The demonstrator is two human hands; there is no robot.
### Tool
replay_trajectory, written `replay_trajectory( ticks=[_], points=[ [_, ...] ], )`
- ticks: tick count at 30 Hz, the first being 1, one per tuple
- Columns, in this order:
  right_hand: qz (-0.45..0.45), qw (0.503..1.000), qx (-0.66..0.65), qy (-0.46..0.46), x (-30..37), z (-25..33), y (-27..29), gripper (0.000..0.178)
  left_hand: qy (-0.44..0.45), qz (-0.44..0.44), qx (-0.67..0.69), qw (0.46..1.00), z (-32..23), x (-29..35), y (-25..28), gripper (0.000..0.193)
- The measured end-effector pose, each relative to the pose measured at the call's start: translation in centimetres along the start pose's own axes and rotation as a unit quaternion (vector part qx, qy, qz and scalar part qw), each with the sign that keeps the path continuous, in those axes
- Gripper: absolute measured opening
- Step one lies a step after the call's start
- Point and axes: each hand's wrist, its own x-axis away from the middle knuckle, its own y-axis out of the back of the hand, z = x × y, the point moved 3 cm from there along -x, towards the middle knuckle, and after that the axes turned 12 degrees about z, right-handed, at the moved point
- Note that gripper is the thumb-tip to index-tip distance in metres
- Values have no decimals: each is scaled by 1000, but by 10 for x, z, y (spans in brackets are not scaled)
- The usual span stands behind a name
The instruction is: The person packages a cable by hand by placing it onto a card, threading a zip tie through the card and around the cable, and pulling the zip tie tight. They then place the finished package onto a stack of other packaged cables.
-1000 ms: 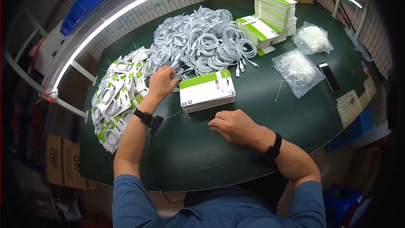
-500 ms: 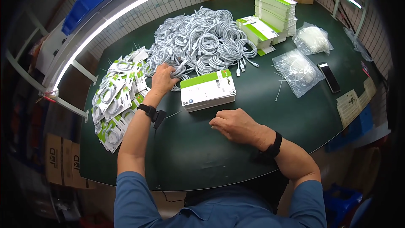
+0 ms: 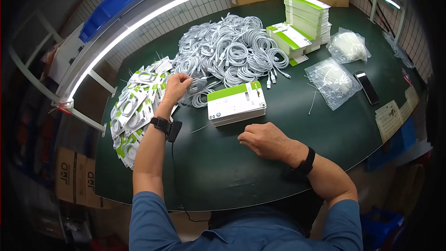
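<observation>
Left hand (image 3: 174,90): fingers bent beside coiled cables (image 3: 223,46), hold unclear. Right hand (image 3: 267,141): curled, contents unclear. Separate coiled cables singly.

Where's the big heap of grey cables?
In the head view, the cable heap is upper middle, between the cable cards on its left and the card stacks on its right.

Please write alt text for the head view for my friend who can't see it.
A person's left hand is beside a heap of grey cables, the right hand near a stack of cards on a green table. Carded cables lie at left; bags and a phone at right.
</observation>
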Motion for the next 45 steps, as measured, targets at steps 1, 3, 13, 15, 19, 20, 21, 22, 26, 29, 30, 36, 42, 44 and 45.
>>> replay_trajectory(
  ticks=[1, 3, 13, 15, 19, 20, 21, 22, 26, 29, 30, 36, 42, 44, 45],
  points=[
    [2, 1000, -1, -3, 1, 0, -1, 9, 0, -3, -2, 1000, 0, 0, 2, 27],
    [4, 1000, -1, -3, 0, 0, -1, 9, 39, 31, -3, 999, 4, -1, 0, 28],
    [22, 1000, 0, -20, -3, -4, 1, 8, 114, 193, 172, 959, 4, 15, -14, 43],
    [31, 999, -3, -25, -3, -3, 1, 8, 57, 178, 65, 980, 9, 13, -16, 43],
    [14, 1000, 10, -12, -2, -5, -2, 9, 6, 137, -79, 987, 11, 13, -19, 38],
    [14, 1000, 9, -13, -2, -5, -2, 9, -4, 122, -123, 985, 6, 13, -19, 35],
    [14, 1000, 9, -14, -1, -5, -1, 9, -6, 122, -124, 985, 3, 12, -18, 35],
    [14, 1000, 8, -14, -1, -4, -1, 9, 6, 79, -117, 990, -1, 12, -13, 33],
    [-11, 999, -45, 1, -1, 0, 1, 10, 1, -88, -126, 988, -33, 24, 21, 27],
    [-10, 972, -231, -34, -2, 7, 9, 14, -159, -279, -186, 928, -113, 64, 30, 23],
    [-9, 945, -323, -49, -3, 10, 11, 17, -159, -279, -182, 930, -139, 80, 27, 23],
    [-95, 826, -552, -65, -12, 41, 34, 37, -316, -230, -315, 865, -230, 161, -39, 31],
    [-50, 858, -499, -110, -5, 15, 37, 44, -363, -137, -205, 899, -240, 186, -69, 34],
    [-102, 814, -555, -134, -2, 13, 36, 42, -370, -111, -167, 907, -237, 186, -72, 34],
    [-128, 789, -583, -144, -1, 14, 36, 41, -373, -103, -147, 910, -232, 185, -73, 33]
  ],
)
